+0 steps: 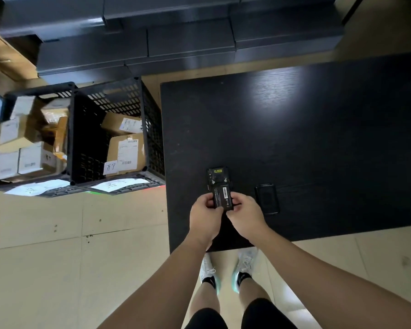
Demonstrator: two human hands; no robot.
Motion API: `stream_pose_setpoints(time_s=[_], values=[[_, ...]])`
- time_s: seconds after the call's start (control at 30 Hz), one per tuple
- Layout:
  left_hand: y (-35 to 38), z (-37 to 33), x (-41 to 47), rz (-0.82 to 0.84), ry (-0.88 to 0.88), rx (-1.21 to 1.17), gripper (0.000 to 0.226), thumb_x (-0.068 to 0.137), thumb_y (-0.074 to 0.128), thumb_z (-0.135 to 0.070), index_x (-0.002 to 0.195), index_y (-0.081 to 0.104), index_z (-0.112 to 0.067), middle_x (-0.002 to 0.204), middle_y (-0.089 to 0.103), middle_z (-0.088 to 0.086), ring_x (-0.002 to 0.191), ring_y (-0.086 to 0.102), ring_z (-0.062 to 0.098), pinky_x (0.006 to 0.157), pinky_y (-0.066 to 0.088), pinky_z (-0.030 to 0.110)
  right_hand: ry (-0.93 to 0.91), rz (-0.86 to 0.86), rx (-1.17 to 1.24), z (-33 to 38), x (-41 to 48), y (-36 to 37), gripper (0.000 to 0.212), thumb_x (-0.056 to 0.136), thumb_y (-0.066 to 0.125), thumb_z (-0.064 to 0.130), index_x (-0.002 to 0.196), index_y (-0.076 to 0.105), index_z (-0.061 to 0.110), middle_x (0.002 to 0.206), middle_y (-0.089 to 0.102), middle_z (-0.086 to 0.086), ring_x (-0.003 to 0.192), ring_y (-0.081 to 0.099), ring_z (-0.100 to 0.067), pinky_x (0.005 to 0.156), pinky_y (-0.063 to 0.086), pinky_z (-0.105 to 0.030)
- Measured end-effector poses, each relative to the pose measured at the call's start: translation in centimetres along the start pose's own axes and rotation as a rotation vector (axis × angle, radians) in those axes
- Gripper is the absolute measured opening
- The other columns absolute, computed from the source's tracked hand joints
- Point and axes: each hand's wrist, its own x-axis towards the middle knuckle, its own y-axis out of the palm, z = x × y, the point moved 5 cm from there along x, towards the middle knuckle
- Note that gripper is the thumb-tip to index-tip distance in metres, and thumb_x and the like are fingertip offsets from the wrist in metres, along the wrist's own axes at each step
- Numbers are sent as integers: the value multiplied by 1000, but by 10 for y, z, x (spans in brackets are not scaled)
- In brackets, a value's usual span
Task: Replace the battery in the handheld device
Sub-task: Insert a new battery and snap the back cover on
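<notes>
A black handheld device (217, 176) lies back-up on the black table (294, 138), near its front left corner. A yellow label shows at its far end. A black battery (221, 197) with an orange and white label sits over the device's near half. My left hand (205, 218) grips the battery's left edge. My right hand (244, 216) pinches its right edge and near corner. Both hands hide the device's near end, so I cannot tell whether the battery is seated. A black back cover (267, 198) lies flat on the table just right of my right hand.
Two black slotted crates (119, 136) with cardboard parcels stand on the floor left of the table, paper labels at their front. Dark stacked boxes (176, 39) fill the far side. My legs and white shoes (228, 269) are at the table's front edge.
</notes>
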Motion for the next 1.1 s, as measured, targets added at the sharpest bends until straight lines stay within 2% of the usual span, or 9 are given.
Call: stream_pose_setpoints(time_s=[0.17, 0.33, 0.4, 0.53, 0.63, 0.7, 0.8, 0.9, 1.1], values=[[2, 4, 4, 8, 4, 26, 47, 80, 67, 2, 122, 64, -20, 94, 68, -14, 86, 66, 1, 78, 51, 19, -12, 32, 5, -6, 8, 2, 53, 80, 63, 0, 128, 64, 23, 115, 57, 0, 73, 54, 1, 66, 37, 0], [4, 5, 8, 20, 10, 30, 49, 81, 64, 6, 124, 64, -17, 93, 68, -14, 87, 70, 12, 87, 58, 32, -21, 40, -14, -11, 12, 4, 54, 84, 61, -2, 130, 63, 24, 114, 57, 1, 76, 55, 0, 68, 36, -3], [4, 5, 10, 21, 24, 27, 48, 82, 62, 7, 123, 65, -18, 94, 69, -13, 84, 69, 13, 85, 58, 30, -23, 41, -26, -12, 15, 4, 53, 85, 61, -2, 130, 63, 25, 114, 58, 1, 76, 55, -1, 68, 37, -5], [6, 6, 13, 31, 60, 22, 48, 83, 59, 10, 119, 67, -21, 89, 71, -11, 70, 66, 3, 76, 57, 22, -21, 43, -39, -15, 19, 6, 52, 86, 60, -1, 130, 63, 27, 114, 61, 1, 78, 57, -1, 69, 38, -5], [7, 10, 17, 21, 85, 54, 47, 83, 59, 8, 119, 69, -21, 92, 73, -7, 63, 63, -1, 72, 55, 17, -20, 32, -11, -15, 18, 5, 51, 86, 61, -2, 129, 64, 26, 113, 63, 0, 83, 60, -6, 78, 46, -14], [7, 13, 19, 15, 97, 71, 50, 85, 60, 6, 127, 66, -20, 102, 72, -1, 67, 63, 1, 75, 55, 17, -18, 10, 15, -14, 17, 4, 50, 86, 63, -3, 128, 64, 23, 112, 64, -1, 87, 62, -9, 84, 49, -20], [8, 15, 21, 12, 126, 101, 51, 86, 59, 3, 130, 64, -22, 106, 69, 2, 77, 67, 8, 84, 59, 30, -16, -23, 56, -14, 16, 1, 46, 85, 65, -6, 124, 65, 19, 110, 66, -2, 91, 64, -13, 89, 52, -25], [10, 16, 22, -7, 154, 125, 52, 86, 57, 3, 132, 64, -22, 105, 67, 3, 82, 66, 10, 87, 59, 36, -13, -33, 67, -14, 16, -2, 43, 85, 66, -7, 121, 67, 17, 107, 66, -1, 90, 64, -13, 85, 50, -21], [9, 15, 19, -72, 207, 190, 49, 90, 58, 4, 134, 62, -17, 105, 62, 3, 89, 60, 8, 89, 56, 29, -28, -39, 65, -14, 15, -4, 43, 83, 68, -8, 120, 69, 16, 105, 66, -2, 80, 60, -4, 81, 49, -14]])
